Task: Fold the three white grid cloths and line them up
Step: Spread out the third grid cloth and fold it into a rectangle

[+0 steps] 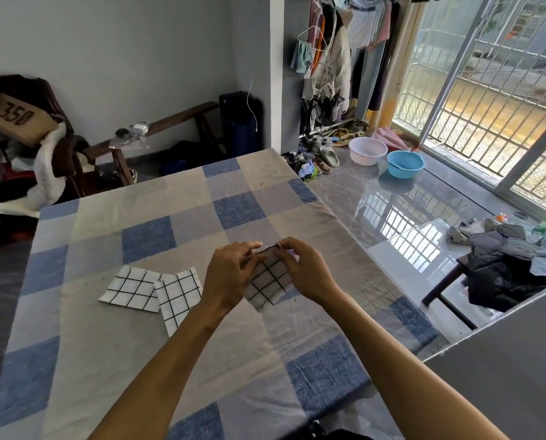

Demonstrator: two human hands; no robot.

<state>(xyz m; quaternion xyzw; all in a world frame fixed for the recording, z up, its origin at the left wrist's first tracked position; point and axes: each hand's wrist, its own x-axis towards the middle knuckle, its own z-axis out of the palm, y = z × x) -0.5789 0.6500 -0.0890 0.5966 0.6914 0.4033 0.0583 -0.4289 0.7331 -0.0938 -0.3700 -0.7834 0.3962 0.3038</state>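
Hands (265,271) pinch third grid cloth (270,281) beside two folded cloths (154,289).

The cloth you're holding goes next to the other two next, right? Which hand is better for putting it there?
Probably the left hand. Both hands pinch the cloth, but the two folded cloths lie on the left side, just beside that hand. The right hand would have to cross over.

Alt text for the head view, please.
Both hands, left hand and right hand, pinch a third grid cloth above a blue checked tablecloth. Two folded grid cloths lie to their left, slightly overlapping.
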